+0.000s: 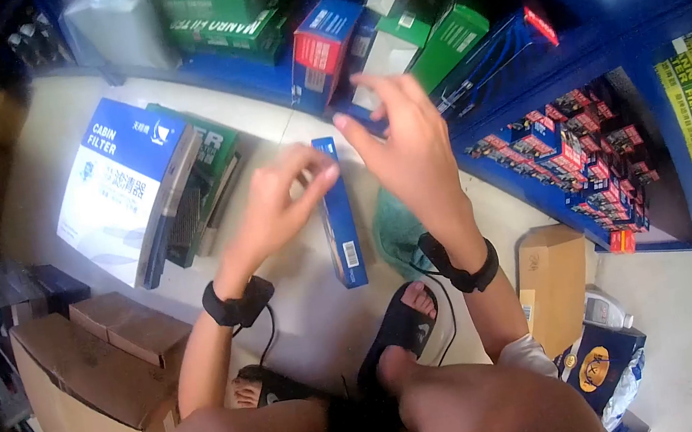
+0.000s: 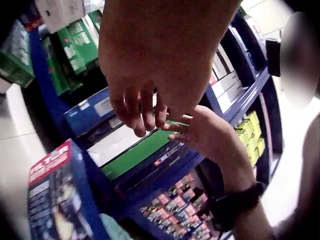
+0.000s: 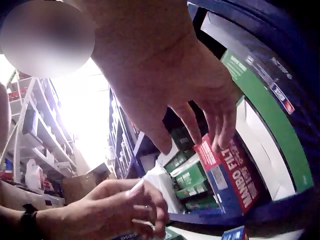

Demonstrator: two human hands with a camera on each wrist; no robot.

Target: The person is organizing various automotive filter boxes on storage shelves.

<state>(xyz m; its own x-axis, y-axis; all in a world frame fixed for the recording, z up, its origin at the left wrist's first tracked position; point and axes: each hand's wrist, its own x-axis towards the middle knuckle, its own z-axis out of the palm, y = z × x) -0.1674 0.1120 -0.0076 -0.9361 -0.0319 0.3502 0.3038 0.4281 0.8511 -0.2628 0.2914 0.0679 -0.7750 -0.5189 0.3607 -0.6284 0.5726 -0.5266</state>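
Both hands hover at mid-height, apart from each other, with nothing between the fingers. My left hand (image 1: 278,203) has loosely bent fingers and its thumb near the index finger. Higher and to the right, my right hand (image 1: 411,141) spreads its thumb and fingers, just in front of the lower shelf. A narrow blue box (image 1: 342,225) with a barcode label stands on the floor below and between the hands. Behind the right hand, a red and blue filter box (image 1: 326,46) sits on the shelf; the right fingertips overlap this filter box (image 3: 232,182) in the right wrist view.
A white and blue cabin filter box (image 1: 117,191) stands on the floor at left beside green boxes (image 1: 204,183). Brown cartons (image 1: 93,366) are near the left knee. A blue shelf unit (image 1: 600,12) with small red boxes (image 1: 567,150) runs along the right. A greenish bin (image 1: 397,231) is by the right foot.
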